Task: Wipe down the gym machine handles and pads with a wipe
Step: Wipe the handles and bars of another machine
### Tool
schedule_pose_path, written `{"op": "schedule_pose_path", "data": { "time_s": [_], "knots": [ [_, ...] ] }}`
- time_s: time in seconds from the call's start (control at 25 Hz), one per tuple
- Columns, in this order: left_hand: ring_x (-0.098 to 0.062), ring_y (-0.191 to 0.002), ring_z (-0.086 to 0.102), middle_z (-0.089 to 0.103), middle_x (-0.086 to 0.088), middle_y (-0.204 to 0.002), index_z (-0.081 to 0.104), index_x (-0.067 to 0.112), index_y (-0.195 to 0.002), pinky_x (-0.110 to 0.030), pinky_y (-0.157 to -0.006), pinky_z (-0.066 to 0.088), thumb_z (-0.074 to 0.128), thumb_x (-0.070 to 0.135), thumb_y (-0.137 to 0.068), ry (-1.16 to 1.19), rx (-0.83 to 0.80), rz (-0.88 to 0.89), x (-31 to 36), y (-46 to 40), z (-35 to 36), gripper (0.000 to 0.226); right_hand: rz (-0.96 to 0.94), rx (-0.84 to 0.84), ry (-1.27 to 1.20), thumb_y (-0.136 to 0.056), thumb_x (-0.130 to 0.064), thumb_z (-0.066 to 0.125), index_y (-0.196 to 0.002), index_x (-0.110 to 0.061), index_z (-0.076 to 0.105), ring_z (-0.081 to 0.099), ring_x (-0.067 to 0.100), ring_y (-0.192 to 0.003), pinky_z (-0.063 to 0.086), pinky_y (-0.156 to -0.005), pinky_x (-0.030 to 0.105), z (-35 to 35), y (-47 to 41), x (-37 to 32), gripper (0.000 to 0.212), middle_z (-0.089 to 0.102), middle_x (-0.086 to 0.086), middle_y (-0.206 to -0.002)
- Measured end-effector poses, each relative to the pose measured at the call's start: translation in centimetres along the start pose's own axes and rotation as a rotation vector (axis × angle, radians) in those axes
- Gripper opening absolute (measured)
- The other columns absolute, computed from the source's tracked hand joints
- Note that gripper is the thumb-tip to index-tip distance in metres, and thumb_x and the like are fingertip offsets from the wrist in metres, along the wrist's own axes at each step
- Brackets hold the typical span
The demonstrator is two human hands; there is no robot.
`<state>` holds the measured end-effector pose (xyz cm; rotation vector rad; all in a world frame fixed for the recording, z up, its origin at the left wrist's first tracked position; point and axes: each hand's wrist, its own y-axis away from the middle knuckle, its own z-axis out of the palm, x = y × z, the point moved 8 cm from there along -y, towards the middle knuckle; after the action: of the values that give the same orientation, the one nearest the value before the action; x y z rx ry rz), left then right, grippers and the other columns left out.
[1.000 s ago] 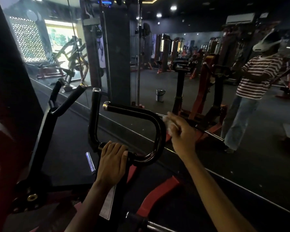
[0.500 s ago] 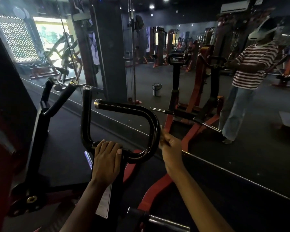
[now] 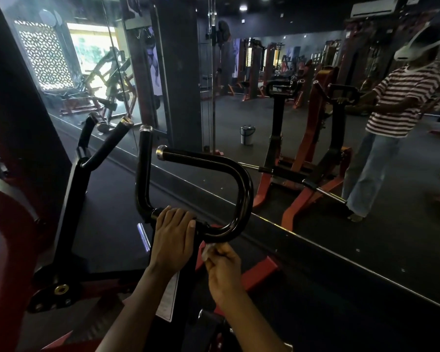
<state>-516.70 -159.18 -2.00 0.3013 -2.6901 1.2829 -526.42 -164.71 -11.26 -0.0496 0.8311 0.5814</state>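
A black curved machine handle (image 3: 243,189) with silver end caps loops in front of me, joined to an upright black grip (image 3: 144,158). My left hand (image 3: 173,240) grips the handle's lower crossbar where it meets the machine post. Just below the handle's bottom bend, my right hand (image 3: 224,270) pinches a crumpled white wipe (image 3: 208,250) and presses it against the underside of the curve. Most of the wipe is hidden by my fingers.
A second black handle arm (image 3: 104,146) rises at the left beside a red frame (image 3: 8,224). A wall mirror (image 3: 290,123) ahead reflects a person in a striped shirt, red machines and a small bucket (image 3: 247,134). A white label (image 3: 168,298) hangs on the post.
My right hand with the wipe has slid down the handle's right curve, from its upper bend to the underside of the bottom bend. My left hand has kept its grip.
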Motion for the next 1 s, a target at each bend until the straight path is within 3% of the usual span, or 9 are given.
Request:
{"op": "schedule_pose_path", "data": {
  "time_s": [0.16, 0.32, 0.4, 0.52, 0.64, 0.72, 0.88, 1.0],
  "knots": [
    [-0.011, -0.094, 0.049, 0.056, 0.006, -0.09, 0.058, 0.02, -0.09, -0.031, -0.105, 0.025, 0.03, 0.022, -0.095, 0.012, -0.017, 0.004, 0.0, -0.1, -0.1, 0.028, -0.001, -0.035, 0.093, -0.079, 0.027, 0.036, -0.082, 0.002, 0.062, 0.055, 0.019, -0.065, 0.048, -0.057, 0.021, -1.1, -0.8, -1.1, 0.036, 0.062, 0.009, -0.067],
    [-0.008, -0.095, 0.047, 0.054, 0.008, -0.09, 0.056, 0.021, -0.092, -0.031, -0.106, 0.025, 0.03, 0.023, -0.096, 0.017, -0.018, 0.002, 0.0, 0.0, -0.2, 0.027, -0.251, -0.01, 0.179, -0.083, 0.02, 0.043, -0.101, -0.01, 0.066, 0.062, 0.014, -0.077, 0.051, -0.064, 0.021, -2.5, -3.2, -9.9, 0.042, 0.07, 0.002, -0.084],
    [-0.008, -0.095, 0.047, 0.054, 0.009, -0.091, 0.057, 0.021, -0.094, -0.031, -0.107, 0.025, 0.03, 0.023, -0.096, 0.006, -0.017, 0.001, 0.0, 0.0, -0.2, 0.028, -0.388, -0.091, 0.366, -0.088, 0.01, 0.048, -0.107, -0.011, 0.067, 0.062, 0.014, -0.084, 0.05, -0.07, 0.024, -0.1, -5.1, -14.7, 0.034, 0.071, 0.002, -0.093],
    [-0.01, -0.095, 0.048, 0.054, 0.008, -0.091, 0.058, 0.02, -0.093, -0.03, -0.107, 0.023, 0.029, 0.024, -0.097, -0.005, -0.026, 0.007, -0.1, 0.0, -0.1, 0.03, -0.424, -0.235, 0.577, -0.092, -0.013, 0.056, -0.113, -0.007, 0.067, 0.063, 0.02, -0.103, 0.048, -0.09, 0.033, 3.3, -6.5, -17.5, 0.024, 0.069, 0.008, -0.109],
    [-0.009, -0.095, 0.048, 0.053, 0.009, -0.092, 0.057, 0.02, -0.094, -0.028, -0.108, 0.023, 0.029, 0.024, -0.097, -0.005, -0.021, 0.008, 0.0, 0.0, -0.2, 0.029, -0.33, -0.201, 0.539, -0.093, -0.015, 0.053, -0.101, -0.015, 0.072, 0.06, 0.02, -0.088, 0.047, -0.083, 0.036, 2.2, -4.9, -15.9, 0.021, 0.069, 0.007, -0.093],
    [-0.009, -0.095, 0.048, 0.054, 0.009, -0.093, 0.058, 0.02, -0.095, -0.028, -0.107, 0.023, 0.03, 0.024, -0.096, -0.006, -0.003, 0.003, 0.1, 0.0, -0.2, 0.028, -0.311, -0.133, 0.536, -0.093, -0.01, 0.052, -0.093, -0.022, 0.074, 0.06, 0.016, -0.079, 0.049, -0.077, 0.03, 0.2, -2.8, -14.2, 0.024, 0.067, 0.004, -0.084],
    [-0.011, -0.094, 0.051, 0.056, 0.007, -0.093, 0.059, 0.018, -0.092, -0.032, -0.107, 0.027, 0.032, 0.023, -0.094, -0.015, 0.0, -0.022, 0.0, -0.1, 0.0, 0.028, -0.441, 0.079, 0.742, -0.09, -0.002, 0.056, -0.116, -0.025, 0.059, 0.062, 0.0, -0.096, 0.048, -0.078, 0.009, -2.1, 1.5, -11.2, 0.035, 0.067, -0.006, -0.105],
    [-0.009, -0.096, 0.051, 0.056, 0.007, -0.094, 0.059, 0.019, -0.091, -0.034, -0.108, 0.028, 0.031, 0.023, -0.094, -0.016, -0.025, -0.04, -0.1, 0.0, 0.2, 0.028, -0.365, 0.123, 0.713, -0.087, -0.002, 0.06, -0.116, -0.019, 0.063, 0.063, 0.011, -0.104, 0.049, -0.092, 0.026, -3.0, 2.9, -6.4, 0.034, 0.069, 0.0, -0.109]
  ]
}}
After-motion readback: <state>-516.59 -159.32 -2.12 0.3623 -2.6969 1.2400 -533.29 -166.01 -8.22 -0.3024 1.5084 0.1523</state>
